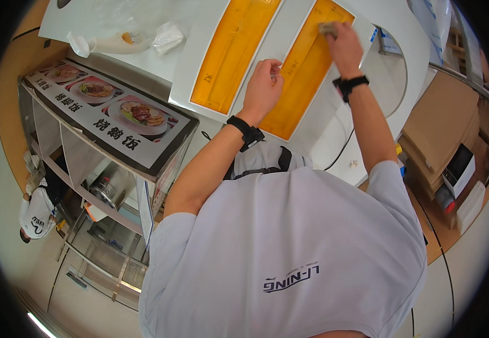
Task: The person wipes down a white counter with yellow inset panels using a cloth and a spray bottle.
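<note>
My right hand (348,48) holds a small crumpled grey-brown cloth or sponge (328,28) against the upper part of a long amber panel (297,80). This panel has a thin white rim and dark handwritten marks. Beside its left edge hovers my left hand (263,91), fingers curled inward; whether something small sits between them cannot be made out. A second amber panel (231,55) lies parallel on the left, on the same white surface (265,55). Both wrists wear black bands.
Left on the white top lie a crumpled clear plastic bag (167,38) and a wrapped, pale elongated object (119,43). A food-picture signboard (113,112) tops a metal cart. Flat cardboard (443,126) leans at right; a black cable (340,153) hangs near me. Another person (39,207) stands far left.
</note>
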`<move>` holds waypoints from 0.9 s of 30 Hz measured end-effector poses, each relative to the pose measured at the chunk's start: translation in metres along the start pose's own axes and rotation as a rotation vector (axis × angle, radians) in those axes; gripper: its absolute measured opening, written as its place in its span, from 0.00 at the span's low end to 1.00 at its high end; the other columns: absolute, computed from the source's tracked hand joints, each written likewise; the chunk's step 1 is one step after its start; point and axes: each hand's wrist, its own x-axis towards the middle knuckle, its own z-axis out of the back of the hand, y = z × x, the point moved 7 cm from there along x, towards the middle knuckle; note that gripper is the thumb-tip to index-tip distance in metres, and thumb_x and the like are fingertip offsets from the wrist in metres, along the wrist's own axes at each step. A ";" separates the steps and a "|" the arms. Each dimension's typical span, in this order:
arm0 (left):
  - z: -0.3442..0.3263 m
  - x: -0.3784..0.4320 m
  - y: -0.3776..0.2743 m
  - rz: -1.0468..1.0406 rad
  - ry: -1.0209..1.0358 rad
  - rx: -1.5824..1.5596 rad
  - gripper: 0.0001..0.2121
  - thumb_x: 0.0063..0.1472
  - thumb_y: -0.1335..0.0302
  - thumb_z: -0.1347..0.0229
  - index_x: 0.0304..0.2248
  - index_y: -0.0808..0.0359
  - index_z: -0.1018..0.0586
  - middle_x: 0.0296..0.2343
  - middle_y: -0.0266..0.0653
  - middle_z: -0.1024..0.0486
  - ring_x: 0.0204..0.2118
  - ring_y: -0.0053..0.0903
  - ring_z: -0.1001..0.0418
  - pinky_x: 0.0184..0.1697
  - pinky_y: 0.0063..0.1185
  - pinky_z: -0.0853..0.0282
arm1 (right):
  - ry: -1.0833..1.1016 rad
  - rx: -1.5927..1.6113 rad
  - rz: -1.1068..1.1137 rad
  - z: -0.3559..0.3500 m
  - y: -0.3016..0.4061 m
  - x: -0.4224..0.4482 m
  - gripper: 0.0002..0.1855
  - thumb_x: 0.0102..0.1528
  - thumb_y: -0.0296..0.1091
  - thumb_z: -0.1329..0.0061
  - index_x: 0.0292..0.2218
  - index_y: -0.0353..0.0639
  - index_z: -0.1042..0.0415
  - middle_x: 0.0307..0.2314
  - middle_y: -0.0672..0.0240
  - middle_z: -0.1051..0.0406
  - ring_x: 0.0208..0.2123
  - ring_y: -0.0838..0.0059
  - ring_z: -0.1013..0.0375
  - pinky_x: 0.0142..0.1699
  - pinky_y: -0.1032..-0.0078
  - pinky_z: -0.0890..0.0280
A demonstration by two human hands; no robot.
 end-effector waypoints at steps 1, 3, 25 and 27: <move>0.000 0.001 0.001 -0.002 -0.001 0.004 0.13 0.61 0.80 0.49 0.46 0.68 0.28 0.40 0.45 0.28 0.42 0.34 0.25 0.45 0.26 0.27 | -0.003 0.003 0.000 -0.006 -0.012 0.019 0.12 0.54 0.38 0.47 0.41 0.51 0.24 0.36 0.64 0.29 0.41 0.56 0.27 0.40 0.60 0.29; 0.000 0.000 0.001 -0.021 0.011 -0.011 0.12 0.62 0.80 0.49 0.46 0.68 0.28 0.40 0.44 0.28 0.43 0.34 0.26 0.45 0.26 0.27 | -0.166 -0.042 -0.139 0.003 -0.029 0.041 0.11 0.54 0.38 0.48 0.41 0.52 0.24 0.36 0.64 0.28 0.41 0.55 0.27 0.41 0.59 0.29; -0.037 0.053 -0.003 -0.151 0.267 0.974 0.09 0.63 0.68 0.50 0.38 0.65 0.25 0.34 0.42 0.23 0.32 0.37 0.21 0.32 0.33 0.28 | 0.009 -0.071 -0.136 0.013 -0.005 0.001 0.13 0.53 0.34 0.47 0.41 0.47 0.26 0.37 0.64 0.28 0.41 0.56 0.27 0.41 0.61 0.30; -0.039 0.052 -0.006 -0.150 0.269 0.923 0.07 0.62 0.71 0.50 0.35 0.64 0.26 0.34 0.45 0.22 0.30 0.41 0.21 0.31 0.37 0.26 | -0.033 -0.106 -0.189 0.017 -0.026 0.038 0.12 0.54 0.35 0.47 0.41 0.46 0.26 0.37 0.64 0.28 0.40 0.54 0.27 0.41 0.60 0.30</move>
